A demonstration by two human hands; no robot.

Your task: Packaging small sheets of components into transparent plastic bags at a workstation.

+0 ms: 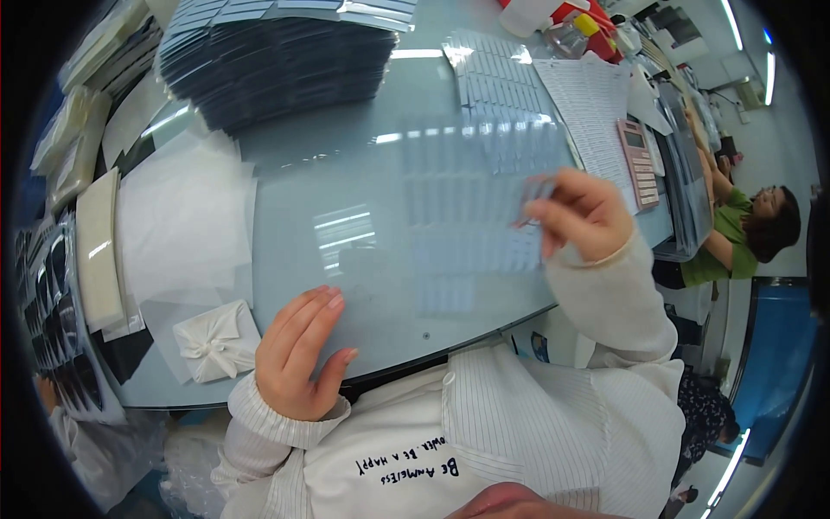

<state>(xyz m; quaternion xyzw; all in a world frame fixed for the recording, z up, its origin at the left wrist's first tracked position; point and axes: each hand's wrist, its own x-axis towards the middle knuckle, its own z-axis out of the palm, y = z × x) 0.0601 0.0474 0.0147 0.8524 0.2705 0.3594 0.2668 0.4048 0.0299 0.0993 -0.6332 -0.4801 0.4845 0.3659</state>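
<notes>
My right hand (588, 214) pinches the right edge of a clear plastic sheet (471, 212) between thumb and fingers. Rows of narrow rectangular cells run across that sheet, which is blurred and hangs over the glass tabletop (294, 186). Nearer to me, my left hand (303, 355) is held above the table's front edge, its fingers stretched out, the thumb apart and nothing in it. Beyond the held sheet lies a similar celled sheet (497, 73). At the far left rises a tall stack of dark, layered celled sheets (277, 69).
White thin papers (186, 212), a cream pad (101, 251) and a knotted white cloth bundle (212, 340) lie left. A printed list (595, 104), a pink calculator (638, 160) and a yellow-capped bottle (571, 39) are right. A person in green (735, 225) sits farther right.
</notes>
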